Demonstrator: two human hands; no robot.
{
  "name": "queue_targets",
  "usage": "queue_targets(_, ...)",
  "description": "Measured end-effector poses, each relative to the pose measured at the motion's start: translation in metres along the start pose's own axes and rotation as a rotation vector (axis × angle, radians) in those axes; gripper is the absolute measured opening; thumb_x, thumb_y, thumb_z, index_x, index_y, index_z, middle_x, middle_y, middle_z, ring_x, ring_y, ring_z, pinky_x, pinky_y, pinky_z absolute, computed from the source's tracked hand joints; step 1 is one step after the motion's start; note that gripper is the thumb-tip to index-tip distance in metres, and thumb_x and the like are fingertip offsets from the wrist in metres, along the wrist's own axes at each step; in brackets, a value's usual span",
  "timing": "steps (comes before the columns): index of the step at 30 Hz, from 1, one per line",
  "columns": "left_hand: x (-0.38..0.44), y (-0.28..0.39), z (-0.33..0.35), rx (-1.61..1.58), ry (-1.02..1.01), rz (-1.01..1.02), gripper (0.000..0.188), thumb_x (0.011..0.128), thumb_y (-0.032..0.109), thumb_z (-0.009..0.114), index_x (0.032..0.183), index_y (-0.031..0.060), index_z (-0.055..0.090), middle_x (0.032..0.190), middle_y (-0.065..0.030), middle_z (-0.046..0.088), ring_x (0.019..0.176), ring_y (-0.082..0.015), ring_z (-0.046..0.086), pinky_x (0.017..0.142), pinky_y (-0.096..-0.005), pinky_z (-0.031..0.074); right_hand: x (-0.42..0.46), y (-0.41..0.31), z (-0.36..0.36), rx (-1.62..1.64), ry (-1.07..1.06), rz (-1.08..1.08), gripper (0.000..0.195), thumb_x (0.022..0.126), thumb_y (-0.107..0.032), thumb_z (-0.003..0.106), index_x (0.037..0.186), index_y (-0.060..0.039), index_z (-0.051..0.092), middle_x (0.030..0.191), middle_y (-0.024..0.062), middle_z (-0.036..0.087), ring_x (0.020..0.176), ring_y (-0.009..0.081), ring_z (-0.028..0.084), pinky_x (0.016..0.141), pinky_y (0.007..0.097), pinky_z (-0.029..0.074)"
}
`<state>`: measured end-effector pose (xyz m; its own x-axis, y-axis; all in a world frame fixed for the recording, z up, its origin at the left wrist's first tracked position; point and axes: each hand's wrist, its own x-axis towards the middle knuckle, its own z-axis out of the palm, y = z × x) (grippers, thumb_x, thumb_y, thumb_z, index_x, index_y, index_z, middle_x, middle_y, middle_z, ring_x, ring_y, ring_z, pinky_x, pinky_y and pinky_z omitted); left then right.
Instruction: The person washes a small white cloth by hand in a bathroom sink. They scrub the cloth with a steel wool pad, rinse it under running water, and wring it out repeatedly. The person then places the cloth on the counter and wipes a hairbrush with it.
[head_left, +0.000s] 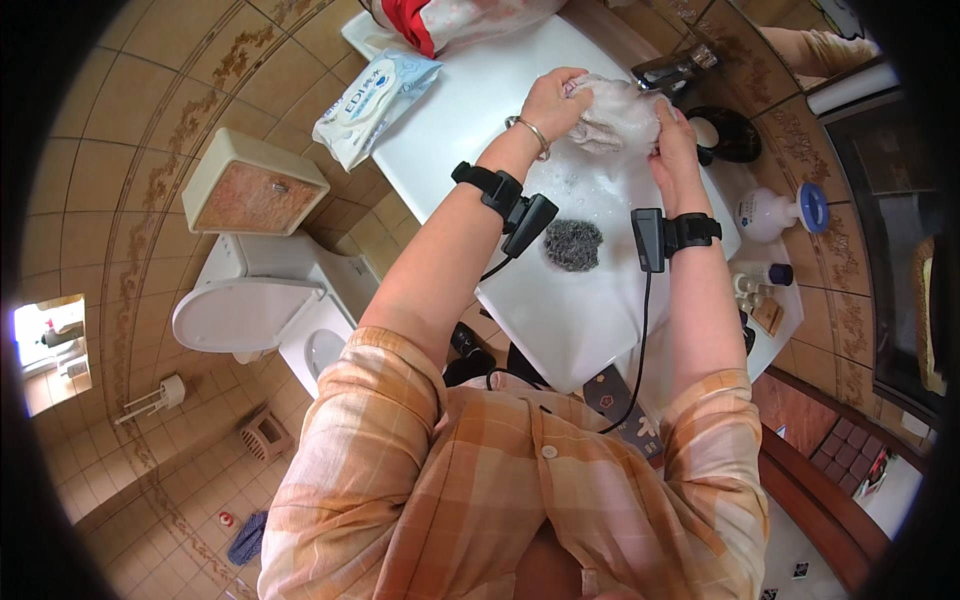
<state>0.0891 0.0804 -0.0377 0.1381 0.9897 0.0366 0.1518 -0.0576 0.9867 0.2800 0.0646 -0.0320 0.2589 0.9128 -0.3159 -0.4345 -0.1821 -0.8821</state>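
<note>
A wet, pale cloth (611, 120) covered in white suds is stretched between my hands over the white washbasin (551, 319). My left hand (559, 105) pinches its left side, with the thumb toward the cloth. On the right side, my right hand (675, 142) grips the other edge. Just beyond the cloth is the chrome faucet (675, 69), its spout close to the fabric. Soapy water with foam (574, 180) lies in the bowl below. Nearer my body, a dark grey fuzzy scrubbing pad (574, 245) rests on the basin.
A pack of wet wipes (375, 105) lies on the left rim. At right stand a black soap dish (731, 135), a pump bottle (772, 214) and several small bottles (754, 285). Red-and-white fabric (465, 22) sits at the far edge. A toilet (247, 315) stands left.
</note>
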Motion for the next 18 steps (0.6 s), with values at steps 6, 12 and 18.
queue_targets(6, -0.002, 0.007, 0.0, 0.113, 0.029, -0.066, 0.052, 0.074, 0.005, 0.065, 0.125, 0.0018, 0.056, 0.104, -0.0089, 0.065, 0.077, -0.0142, 0.062, 0.059, -0.027, 0.053, 0.005, -0.001, -0.006, 0.166, -0.123, 0.086, 0.031, 0.093, -0.017, 0.062, 0.118, 0.0018, 0.058, 0.11, 0.0118, 0.064, 0.1, 0.0235, 0.064, 0.089, 0.0368, 0.052)
queue_targets(12, -0.002, 0.017, 0.007, -0.037, 0.062, -0.076, 0.059, 0.07, -0.001, 0.062, 0.128, -0.0017, 0.054, 0.11, -0.0141, 0.064, 0.091, -0.0206, 0.064, 0.074, -0.029, 0.054, -0.008, -0.016, -0.002, 0.273, -0.274, 0.176, 0.025, 0.092, -0.021, 0.063, 0.11, -0.0027, 0.062, 0.107, 0.0095, 0.066, 0.1, 0.0231, 0.064, 0.09, 0.0396, 0.052)
queue_targets(18, 0.004, 0.015, 0.023, -0.134, -0.118, -0.109, 0.075, 0.068, -0.002, 0.065, 0.14, -0.0023, 0.042, 0.122, -0.017, 0.059, 0.103, -0.0223, 0.06, 0.089, -0.0298, 0.049, -0.019, -0.03, -0.002, 0.315, -0.234, 0.162, 0.021, 0.086, -0.01, 0.064, 0.104, 0.0001, 0.062, 0.1, 0.0112, 0.066, 0.092, 0.0247, 0.066, 0.083, 0.0388, 0.054)
